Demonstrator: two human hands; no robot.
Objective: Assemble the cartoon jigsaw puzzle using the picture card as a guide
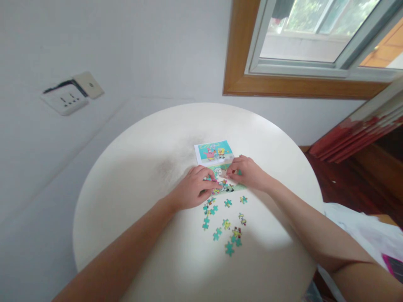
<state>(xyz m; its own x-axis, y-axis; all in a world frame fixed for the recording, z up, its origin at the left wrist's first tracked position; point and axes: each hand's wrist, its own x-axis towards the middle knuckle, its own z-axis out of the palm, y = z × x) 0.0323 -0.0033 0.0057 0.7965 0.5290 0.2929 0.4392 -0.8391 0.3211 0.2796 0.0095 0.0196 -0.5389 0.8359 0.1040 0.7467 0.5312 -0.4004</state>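
Note:
My left hand (pixel 197 187) rests at the left side of a puzzle board (pixel 241 187), its fingers curled around a small teal-and-pink puzzle piece. Across the board's right part, my right hand (pixel 250 173) has its thumb and fingertips pinched together over the surface; whatever is between them is too small to make out. Part of the board shows a cartoon picture, and both hands cover some of it. Just beyond lies a picture card (pixel 217 152) with a pink and a yellow cartoon figure. Several loose puzzle pieces (pixel 229 248), mostly teal and yellow, are scattered on the near side.
All of this sits on a round white table (pixel 126 180) against a white wall with a socket (pixel 67 99). A wood-framed window (pixel 239 84) is at the back right, with a red and white curtain (pixel 343 138) beside it. White cloth (pixel 355 226) lies right of the table.

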